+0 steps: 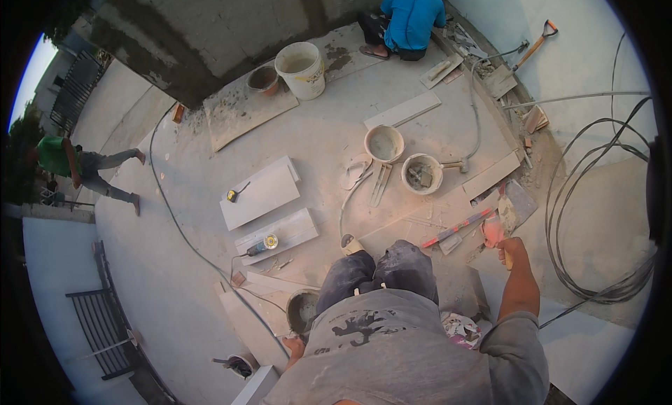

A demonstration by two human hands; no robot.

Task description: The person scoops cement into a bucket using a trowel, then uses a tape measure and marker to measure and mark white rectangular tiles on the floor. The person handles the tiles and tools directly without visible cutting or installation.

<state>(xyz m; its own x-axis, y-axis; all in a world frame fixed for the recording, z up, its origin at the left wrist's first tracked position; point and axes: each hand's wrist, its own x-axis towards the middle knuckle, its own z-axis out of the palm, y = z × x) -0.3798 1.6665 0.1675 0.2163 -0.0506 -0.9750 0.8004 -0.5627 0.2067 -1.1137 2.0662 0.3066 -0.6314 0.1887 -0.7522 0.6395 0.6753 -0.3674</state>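
Note:
My right hand [513, 251] is closed round the light handle of a small trowel-like tool with a pinkish blade [493, 230]. The blade is over the grey rubble and mortar patch [518, 203] at the right. Beside it lies a red and grey level-like bar [456, 228]. At my left side, my left hand [295, 347] is low, next to a bucket [302, 310] and a white block [257, 385]. Its fingers are partly hidden, so its grip does not show.
Two mortar buckets [384, 144] [421, 175] stand ahead. An angle grinder [263, 245] rests on a tile, with a tape measure [232, 194] on another. A cable [183, 219] crosses the floor. Coiled hose [595, 293] lies right. A person in blue [413, 20] crouches; another in green [59, 156] walks left.

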